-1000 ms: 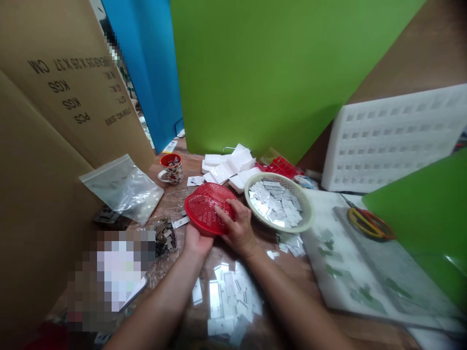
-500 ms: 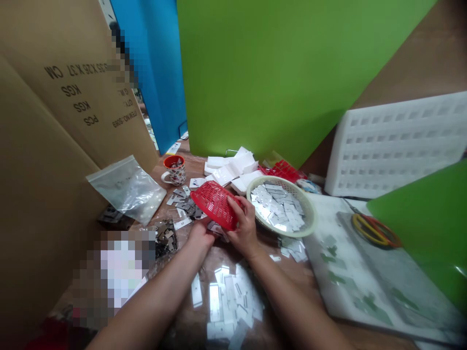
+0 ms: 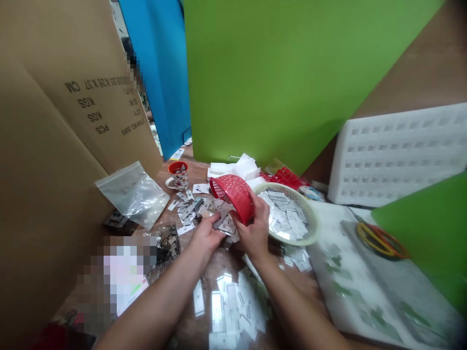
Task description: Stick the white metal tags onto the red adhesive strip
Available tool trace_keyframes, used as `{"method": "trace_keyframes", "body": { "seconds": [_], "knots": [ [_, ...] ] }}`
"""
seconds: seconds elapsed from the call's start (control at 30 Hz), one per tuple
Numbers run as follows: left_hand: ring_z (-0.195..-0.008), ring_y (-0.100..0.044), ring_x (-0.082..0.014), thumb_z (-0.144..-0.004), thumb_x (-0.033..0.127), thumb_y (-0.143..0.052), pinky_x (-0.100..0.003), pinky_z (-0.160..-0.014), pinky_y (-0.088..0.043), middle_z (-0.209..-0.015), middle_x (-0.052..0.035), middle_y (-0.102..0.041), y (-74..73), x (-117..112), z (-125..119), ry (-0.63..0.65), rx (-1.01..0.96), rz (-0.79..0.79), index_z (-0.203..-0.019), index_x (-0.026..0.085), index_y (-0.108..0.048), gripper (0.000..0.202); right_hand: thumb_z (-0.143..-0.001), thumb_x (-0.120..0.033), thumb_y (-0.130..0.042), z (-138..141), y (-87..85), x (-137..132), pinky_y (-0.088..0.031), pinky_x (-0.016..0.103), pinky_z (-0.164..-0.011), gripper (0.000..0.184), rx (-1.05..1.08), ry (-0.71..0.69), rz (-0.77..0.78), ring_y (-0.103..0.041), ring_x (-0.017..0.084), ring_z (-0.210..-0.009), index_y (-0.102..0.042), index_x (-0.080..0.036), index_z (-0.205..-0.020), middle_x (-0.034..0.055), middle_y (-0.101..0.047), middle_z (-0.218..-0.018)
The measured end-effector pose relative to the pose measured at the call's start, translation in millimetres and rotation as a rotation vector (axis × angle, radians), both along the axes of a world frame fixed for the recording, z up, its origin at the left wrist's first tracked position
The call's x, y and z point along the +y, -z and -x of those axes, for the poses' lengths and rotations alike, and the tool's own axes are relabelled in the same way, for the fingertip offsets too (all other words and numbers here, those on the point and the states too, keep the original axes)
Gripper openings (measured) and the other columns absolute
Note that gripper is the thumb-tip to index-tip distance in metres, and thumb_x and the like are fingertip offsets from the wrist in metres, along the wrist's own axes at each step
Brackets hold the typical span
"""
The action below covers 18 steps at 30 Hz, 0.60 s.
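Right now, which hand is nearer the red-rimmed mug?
Left. The left hand rests at the metal pieces below the mug; the right hand grips the red basket farther right.

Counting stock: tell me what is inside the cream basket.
Flat silvery plates piled in the cream basket cover its bottom; the right hand hides its left rim.

Bare left hand (image 3: 206, 236) and bare right hand (image 3: 256, 232) on long, bare, sleeveless forearms (image 3: 160, 306).
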State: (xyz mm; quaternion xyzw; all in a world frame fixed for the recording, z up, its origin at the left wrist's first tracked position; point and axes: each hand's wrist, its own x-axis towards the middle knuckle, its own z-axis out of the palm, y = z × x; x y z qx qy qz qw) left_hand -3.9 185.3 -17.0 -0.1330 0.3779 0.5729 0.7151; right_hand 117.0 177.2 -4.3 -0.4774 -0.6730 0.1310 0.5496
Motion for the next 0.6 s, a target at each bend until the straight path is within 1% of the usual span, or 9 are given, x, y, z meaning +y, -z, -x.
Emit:
{"method": "trace_keyframes", "body": {
  "seconds": [0.13,0.23,0.3,0.47,0.53,0.6],
  "knots": [
    [-0.095,-0.062,-0.0196,-0.090,0.029,-0.057,-0.039,-0.078,-0.055,-0.115,-0.0087,-0.060,-10.2,-6.0,-0.8,0.000,0.006,0.017,-0.117,0.015,-0.056,0.031,-0.080,-0.036,-0.068,-3.0,-6.8,-2.8,-0.038,0.046,-0.102,0.066,0.015,0.065,0.034,-0.046,0.025,-0.117,-0.040,-0.030,-0.139,0.0088,-0.046,-0.123],
    [-0.094,-0.062,-0.0191,-0.090,0.029,-0.057,-0.038,-0.077,-0.055,-0.114,-0.0086,-0.061,-15.4,-8.8,1.5,0.005,0.006,0.019,-0.117,0.015,-0.056,0.030,-0.080,-0.038,-0.068,-4.1,-8.8,-4.9,-0.038,0.046,-0.103,0.066,0.011,0.080,0.036,-0.045,0.025,-0.118,-0.040,-0.030,-0.140,0.0086,-0.046,-0.124],
    [-0.093,-0.063,-0.0187,-0.090,0.028,-0.056,-0.037,-0.077,-0.055,-0.113,-0.0084,-0.061,-17.3,-9.4,4.4,0.012,0.010,0.020,-0.116,0.015,-0.056,0.030,-0.081,-0.036,-0.068,-5.0,-6.9,-4.1,-0.037,0.047,-0.103,0.068,-0.016,0.064,0.019,-0.045,0.026,-0.119,-0.037,-0.031,-0.141,0.0084,-0.045,-0.125],
    [-0.090,-0.064,-0.0177,-0.090,0.027,-0.056,-0.036,-0.074,-0.056,-0.110,-0.0078,-0.062,-19.8,-10.5,13.9,0.028,0.035,0.003,-0.115,0.014,-0.057,0.028,-0.078,-0.030,-0.069,-6.9,-1.3,-0.1,-0.034,0.050,-0.106,0.073,-0.186,-0.025,-0.094,-0.038,0.029,-0.126,-0.035,-0.034,-0.142,0.0090,-0.036,-0.135],
    [-0.086,-0.065,-0.0167,-0.091,0.023,-0.054,-0.034,-0.073,-0.057,-0.106,-0.0072,-0.064,-22.7,-10.9,18.0,0.020,0.059,-0.005,-0.113,0.013,-0.058,0.024,-0.078,-0.032,-0.069,-4.7,-3.4,-1.7,-0.034,0.050,-0.106,0.073,-0.127,-0.010,-0.055,-0.039,0.029,-0.126,-0.035,-0.033,-0.143,0.0093,-0.038,-0.134],
    [-0.082,-0.067,-0.0172,-0.091,0.015,-0.051,-0.034,-0.072,-0.057,-0.098,-0.0088,-0.067,-27.4,-10.5,21.8,0.006,0.088,-0.018,-0.110,0.010,-0.059,0.021,-0.079,-0.036,-0.068,0.4,-6.4,-5.6,-0.034,0.049,-0.106,0.072,0.016,0.018,0.056,-0.043,0.028,-0.124,-0.035,-0.030,-0.143,0.0097,-0.043,-0.131]
  ]
}}
